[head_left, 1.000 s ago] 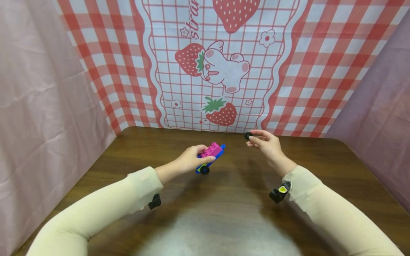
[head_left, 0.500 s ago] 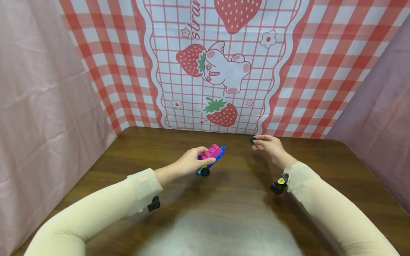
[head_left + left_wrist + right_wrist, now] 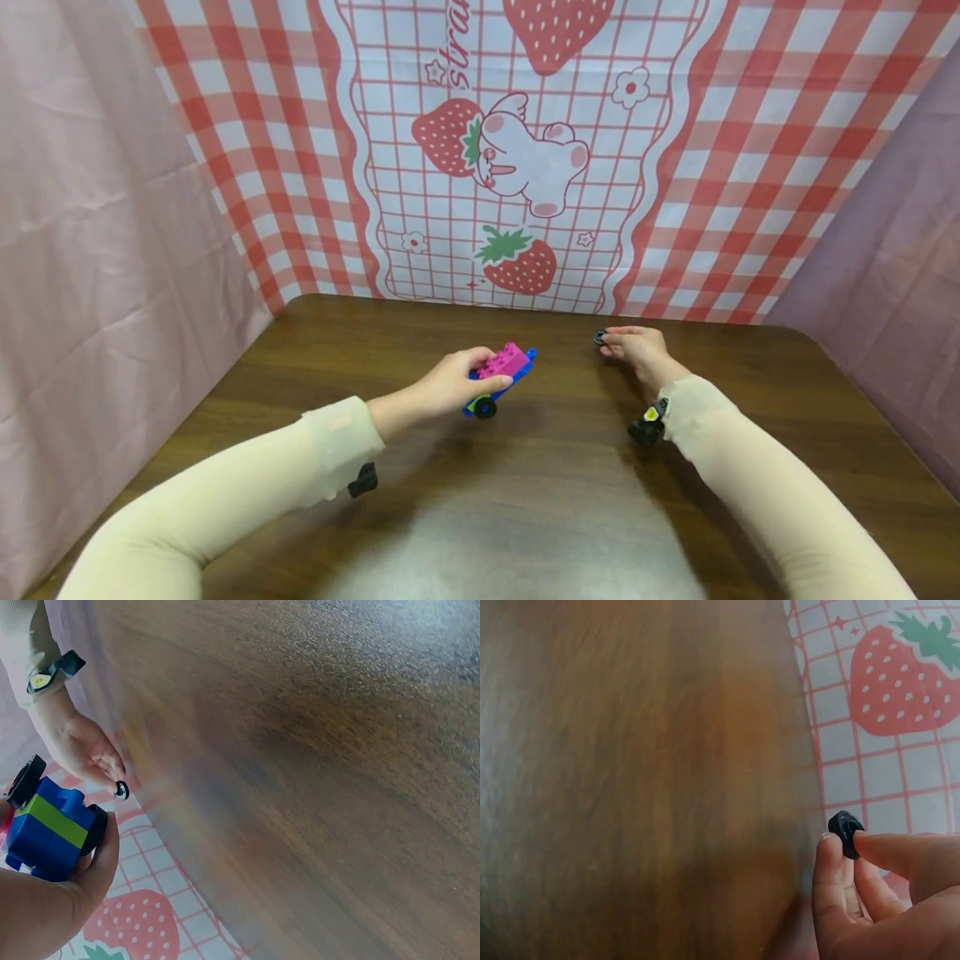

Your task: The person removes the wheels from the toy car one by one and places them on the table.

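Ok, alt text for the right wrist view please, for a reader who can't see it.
A right hand pinches a small black wheel between thumb and fingertip at the lower right. Behind it are a blurred brown wooden table and a red-checked cloth printed with a strawberry.

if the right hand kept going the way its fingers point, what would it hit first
Probably nothing on the table: the right hand, pinching a small black wheel, points left, passing behind the toy car. Depth is unclear.

Blue-and-pink brick toy car point(image 3: 501, 375) tilted above the table; small black wheel point(image 3: 600, 337) apart.
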`<state>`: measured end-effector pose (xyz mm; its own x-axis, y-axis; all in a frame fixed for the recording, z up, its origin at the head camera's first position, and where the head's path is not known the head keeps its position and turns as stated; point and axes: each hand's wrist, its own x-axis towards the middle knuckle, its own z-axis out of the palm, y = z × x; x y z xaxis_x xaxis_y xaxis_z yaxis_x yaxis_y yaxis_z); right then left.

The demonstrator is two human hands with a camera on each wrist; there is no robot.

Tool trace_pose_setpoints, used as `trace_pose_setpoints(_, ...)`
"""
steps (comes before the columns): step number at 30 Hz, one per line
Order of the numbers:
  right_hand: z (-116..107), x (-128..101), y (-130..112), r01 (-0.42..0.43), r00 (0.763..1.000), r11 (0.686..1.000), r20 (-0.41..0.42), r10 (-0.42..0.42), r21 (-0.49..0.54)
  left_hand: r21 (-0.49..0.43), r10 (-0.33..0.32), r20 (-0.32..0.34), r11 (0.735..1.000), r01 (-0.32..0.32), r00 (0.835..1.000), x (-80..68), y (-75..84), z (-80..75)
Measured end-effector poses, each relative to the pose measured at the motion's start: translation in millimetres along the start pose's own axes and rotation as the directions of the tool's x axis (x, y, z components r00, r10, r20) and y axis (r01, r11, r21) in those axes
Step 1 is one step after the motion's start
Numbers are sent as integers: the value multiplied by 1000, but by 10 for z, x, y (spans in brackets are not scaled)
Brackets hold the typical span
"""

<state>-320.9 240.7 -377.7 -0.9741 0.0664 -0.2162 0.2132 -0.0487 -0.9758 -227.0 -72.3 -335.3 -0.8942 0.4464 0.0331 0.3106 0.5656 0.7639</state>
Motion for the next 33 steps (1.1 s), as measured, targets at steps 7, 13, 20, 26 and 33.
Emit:
trace_pose_setpoints(7, -51, 30, 78, -45, 997, 996, -67, 40, -78, -18, -10, 19, 1000, 11, 1000, -3, -24, -1)
trace_pose_setpoints(13, -62, 43, 106, -52, 992, 995, -120, 41, -90, -21, -48, 29, 999, 48, 998, -18, -70, -19)
trace_pose_setpoints(20, -30, 74, 90, -70, 984, 978, -172, 36, -197, -44, -40, 16, 998, 40, 999, -28, -41, -47)
trace_pose_setpoints(26, -13, 78, 79, -72, 981, 963, -191, 23, -259, -56, -28, 23, 998, 29, 999, -17, -5, -32)
trace_pose_setpoints(33, -16, 76, 88, -103, 977, 978, -202, 66, -180, -163, -19, 99, 986, 35, 995, 2, -39, -50)
